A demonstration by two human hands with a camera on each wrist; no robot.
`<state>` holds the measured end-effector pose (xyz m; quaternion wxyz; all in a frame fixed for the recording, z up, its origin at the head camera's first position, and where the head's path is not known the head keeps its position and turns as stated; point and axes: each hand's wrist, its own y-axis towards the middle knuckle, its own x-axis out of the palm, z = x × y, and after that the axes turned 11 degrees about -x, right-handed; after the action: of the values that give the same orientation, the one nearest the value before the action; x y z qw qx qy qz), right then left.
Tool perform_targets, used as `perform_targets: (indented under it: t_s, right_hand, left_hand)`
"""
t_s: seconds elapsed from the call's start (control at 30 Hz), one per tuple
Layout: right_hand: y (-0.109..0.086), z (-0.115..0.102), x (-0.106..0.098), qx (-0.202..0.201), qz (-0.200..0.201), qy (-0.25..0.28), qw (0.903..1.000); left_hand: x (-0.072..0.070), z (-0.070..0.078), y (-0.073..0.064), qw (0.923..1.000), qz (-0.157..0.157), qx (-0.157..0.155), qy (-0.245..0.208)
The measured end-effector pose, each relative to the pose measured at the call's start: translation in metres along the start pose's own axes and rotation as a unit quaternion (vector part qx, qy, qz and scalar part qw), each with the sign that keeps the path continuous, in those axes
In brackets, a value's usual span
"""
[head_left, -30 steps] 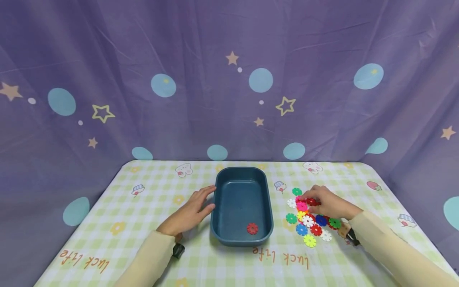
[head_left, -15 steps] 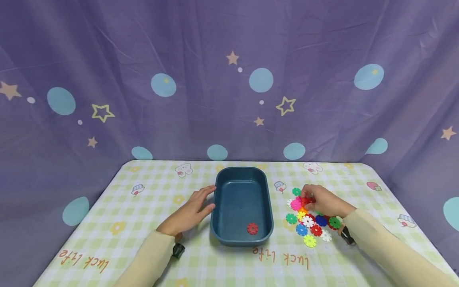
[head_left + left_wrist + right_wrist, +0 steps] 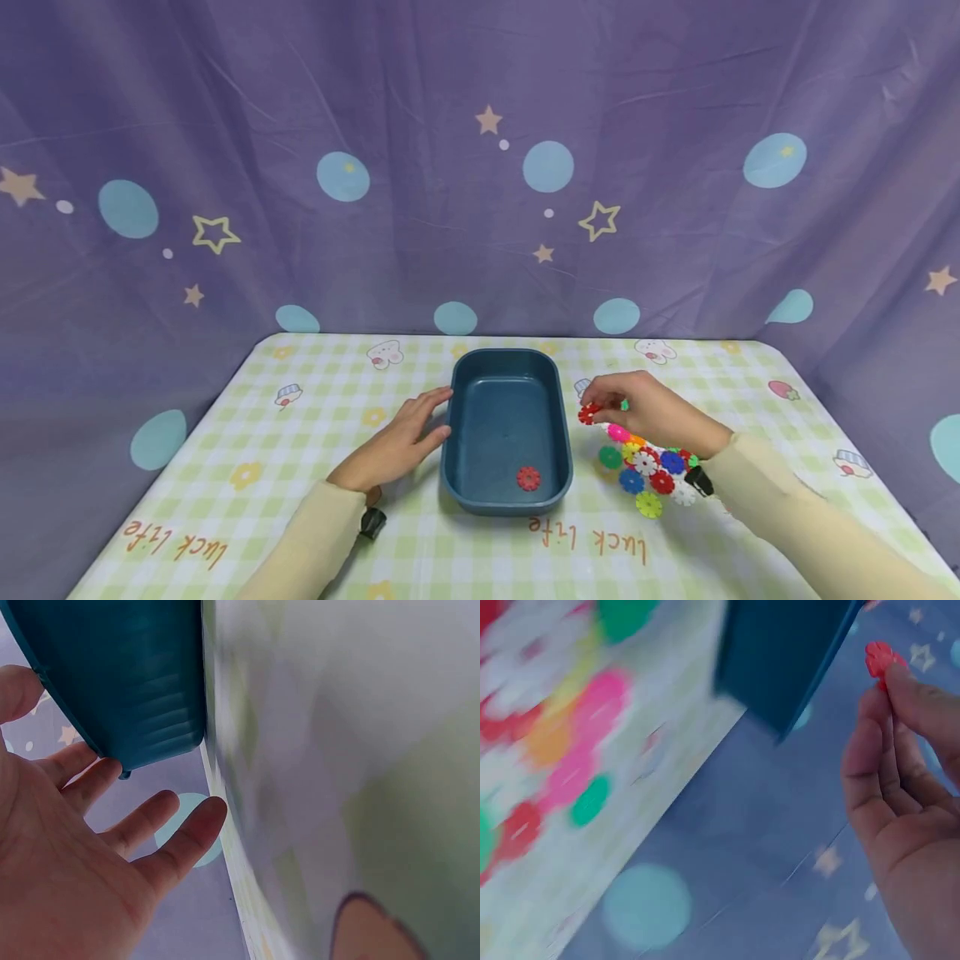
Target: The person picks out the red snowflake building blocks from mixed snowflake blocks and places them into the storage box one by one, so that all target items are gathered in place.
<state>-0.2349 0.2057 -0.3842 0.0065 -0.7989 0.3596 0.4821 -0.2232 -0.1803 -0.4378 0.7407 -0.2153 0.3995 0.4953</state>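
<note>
Between thumb and fingertips my right hand (image 3: 652,410) pinches a red snowflake disc (image 3: 587,414), just right of the blue-green bin (image 3: 562,467). The right wrist view shows the same red disc (image 3: 882,663) held up at the fingertips. A second red snowflake disc (image 3: 528,478) lies flat in the bin's near right part. My left hand (image 3: 397,446) rests against the bin's left side with straight fingers. In the left wrist view its fingertips touch the bin's rim (image 3: 75,724), and the other fingers are spread.
Right of the bin lies a pile of snowflake discs in several colours, such as a blue disc (image 3: 632,481), a yellow disc (image 3: 648,504) and a green disc (image 3: 610,457). A checked tablecloth (image 3: 450,558) covers the table; a purple curtain (image 3: 420,275) hangs behind.
My right hand has picked a red disc from the pile, lifted it and moved left towards the bin. A pink disc in the pile shifted slightly. The left hand has stayed put.
</note>
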Motion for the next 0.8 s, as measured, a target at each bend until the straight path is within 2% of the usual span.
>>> perform_targets:
  t_s: [0.1, 0.2, 0.3, 0.53, 0.8]
  right_hand:
    - [0.019, -0.010, 0.011, -0.051, -0.025, 0.017, 0.9983]
    - [0.037, -0.011, 0.024, -0.082, -0.051, -0.003, 0.9953]
    - [0.051, -0.008, 0.036, -0.079, -0.073, -0.022, 0.9939]
    - [0.075, 0.000, 0.060, -0.043, -0.127, -0.006, 0.9909]
    - [0.081, 0.007, 0.075, -0.022, -0.151, -0.081, 0.9850]
  left_hand:
    - [0.000, -0.001, 0.000, 1.0000, 0.002, 0.001, 0.003]
    - [0.000, -0.001, 0.000, 1.0000, 0.002, 0.002, 0.005]
    - [0.000, -0.001, 0.000, 1.0000, 0.002, 0.003, 0.007]
    - [0.000, -0.001, -0.001, 1.0000, 0.000, 0.001, 0.006]
    - [-0.001, -0.001, 0.000, 1.0000, -0.003, 0.000, 0.009]
